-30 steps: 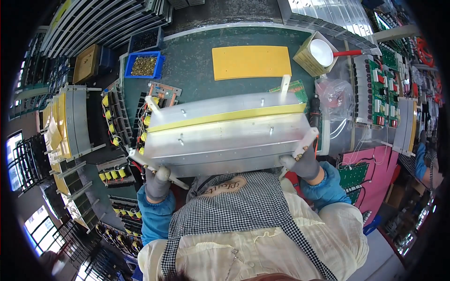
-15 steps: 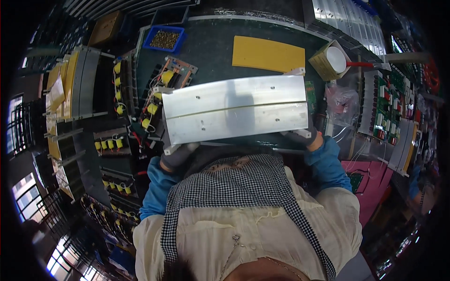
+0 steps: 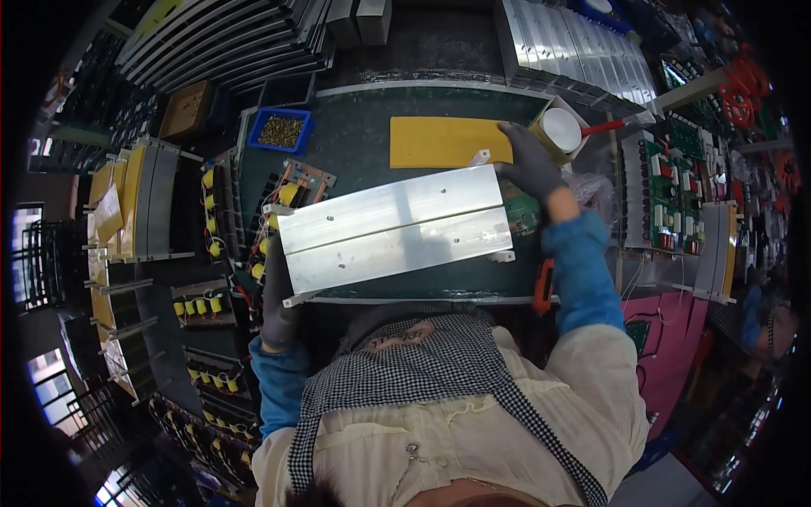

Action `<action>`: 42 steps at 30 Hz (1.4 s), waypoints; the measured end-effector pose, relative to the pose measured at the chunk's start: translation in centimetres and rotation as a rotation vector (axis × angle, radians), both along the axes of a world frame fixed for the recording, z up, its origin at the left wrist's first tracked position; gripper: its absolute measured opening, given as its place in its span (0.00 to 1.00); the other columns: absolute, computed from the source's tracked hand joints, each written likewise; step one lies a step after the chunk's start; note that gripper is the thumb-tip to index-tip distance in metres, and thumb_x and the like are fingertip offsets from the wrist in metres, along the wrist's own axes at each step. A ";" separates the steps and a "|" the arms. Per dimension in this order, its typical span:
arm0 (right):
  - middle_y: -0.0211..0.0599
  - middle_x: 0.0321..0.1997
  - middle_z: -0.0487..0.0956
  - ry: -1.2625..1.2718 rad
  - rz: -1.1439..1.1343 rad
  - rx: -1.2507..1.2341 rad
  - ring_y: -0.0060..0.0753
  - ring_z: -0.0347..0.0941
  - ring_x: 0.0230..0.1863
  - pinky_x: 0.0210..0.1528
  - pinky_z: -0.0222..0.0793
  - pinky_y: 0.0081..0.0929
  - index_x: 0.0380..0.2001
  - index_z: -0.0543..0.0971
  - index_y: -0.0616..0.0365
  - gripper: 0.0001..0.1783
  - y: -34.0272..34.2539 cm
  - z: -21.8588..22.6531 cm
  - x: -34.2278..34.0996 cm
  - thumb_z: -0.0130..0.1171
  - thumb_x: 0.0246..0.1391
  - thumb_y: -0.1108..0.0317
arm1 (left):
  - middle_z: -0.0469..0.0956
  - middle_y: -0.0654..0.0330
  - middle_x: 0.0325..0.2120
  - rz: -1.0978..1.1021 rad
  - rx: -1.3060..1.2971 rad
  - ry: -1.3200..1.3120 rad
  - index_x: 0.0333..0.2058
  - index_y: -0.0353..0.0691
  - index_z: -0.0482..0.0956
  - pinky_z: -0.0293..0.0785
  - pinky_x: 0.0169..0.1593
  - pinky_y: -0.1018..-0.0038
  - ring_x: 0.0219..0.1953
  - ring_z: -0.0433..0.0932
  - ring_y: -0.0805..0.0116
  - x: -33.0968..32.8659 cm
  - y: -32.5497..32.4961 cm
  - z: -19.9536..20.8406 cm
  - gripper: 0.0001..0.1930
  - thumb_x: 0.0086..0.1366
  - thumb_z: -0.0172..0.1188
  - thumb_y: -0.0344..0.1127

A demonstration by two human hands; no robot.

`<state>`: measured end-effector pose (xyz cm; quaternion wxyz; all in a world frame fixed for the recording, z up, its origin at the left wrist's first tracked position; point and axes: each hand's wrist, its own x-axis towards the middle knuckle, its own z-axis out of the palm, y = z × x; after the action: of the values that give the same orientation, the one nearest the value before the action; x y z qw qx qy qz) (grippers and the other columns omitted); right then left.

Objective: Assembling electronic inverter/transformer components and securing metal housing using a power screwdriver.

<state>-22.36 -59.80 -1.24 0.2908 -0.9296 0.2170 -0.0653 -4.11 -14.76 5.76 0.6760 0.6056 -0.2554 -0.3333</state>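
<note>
A silver aluminium panel (image 3: 394, 228) with a lengthwise seam, several small holes and pale corner posts lies slanted in front of me, its right end farther away. My left hand (image 3: 278, 291), in a dark glove, is closed at the panel's left end; its fingertips are partly hidden. Beyond the panel is a flat yellow board (image 3: 443, 142). My gloved right hand (image 3: 534, 162) reaches over that board's right end, fingers and thumb apart. The thumb is close to the panel's far right corner.
A blue bin (image 3: 280, 132) of small brass-coloured parts stands far left. A round white tub (image 3: 560, 129) sits in a box beyond my right hand. Circuit assemblies with yellow components (image 3: 287, 194) lie left. An orange-handled tool (image 3: 543, 287) is near the right front edge.
My right hand has left the panel's near right corner and moved forward to the yellow board. The panel has turned, its right end swinging away. My left hand has shifted up along its left end.
</note>
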 end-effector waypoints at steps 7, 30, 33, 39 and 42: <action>0.56 0.73 0.53 0.458 0.288 -0.388 0.62 0.48 0.73 0.70 0.54 0.50 0.72 0.46 0.49 0.70 -2.1 -3.9 11.6 0.79 0.28 0.52 | 0.53 0.46 0.69 0.113 -0.034 0.031 0.70 0.33 0.45 0.52 0.70 0.59 0.70 0.55 0.52 -1.2 0.8 3.4 0.63 0.51 0.58 0.77; 0.50 0.66 0.68 -0.072 -0.046 -0.001 0.47 0.62 0.68 0.67 0.59 0.40 0.64 0.65 0.63 0.40 12.5 22.2 4.0 0.65 0.47 0.69 | 0.63 0.44 0.63 0.904 1.363 -0.828 0.64 0.36 0.61 0.66 0.62 0.59 0.65 0.64 0.47 44.1 22.7 9.7 0.44 0.57 0.64 0.58; 0.52 0.64 0.69 0.036 0.029 -0.194 0.53 0.63 0.67 0.67 0.59 0.41 0.63 0.66 0.64 0.38 18.2 24.4 5.1 0.63 0.46 0.69 | 0.70 0.41 0.57 0.815 1.628 -0.740 0.63 0.36 0.65 0.68 0.60 0.57 0.62 0.69 0.52 45.9 21.7 8.4 0.35 0.63 0.58 0.51; 0.51 0.61 0.73 0.008 0.075 -0.300 0.53 0.66 0.64 0.65 0.60 0.41 0.61 0.70 0.61 0.34 23.7 26.4 4.8 0.63 0.49 0.69 | 0.83 0.56 0.28 0.876 1.329 -1.461 0.29 0.45 0.82 0.80 0.32 0.60 0.27 0.83 0.56 50.3 23.7 5.9 0.06 0.60 0.56 0.34; 0.49 0.57 0.76 -0.094 0.276 -0.340 0.51 0.72 0.59 0.60 0.67 0.39 0.61 0.71 0.58 0.31 25.0 28.9 11.0 0.63 0.52 0.71 | 0.76 0.62 0.16 1.039 1.372 -1.967 0.23 0.50 0.77 0.73 0.21 0.66 0.19 0.78 0.64 51.8 28.1 10.1 0.08 0.61 0.56 0.40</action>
<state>-11.36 -34.77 27.67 0.1457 -0.9820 0.0597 -0.1039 47.65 13.36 15.89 -0.1881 0.8408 -0.1567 0.4828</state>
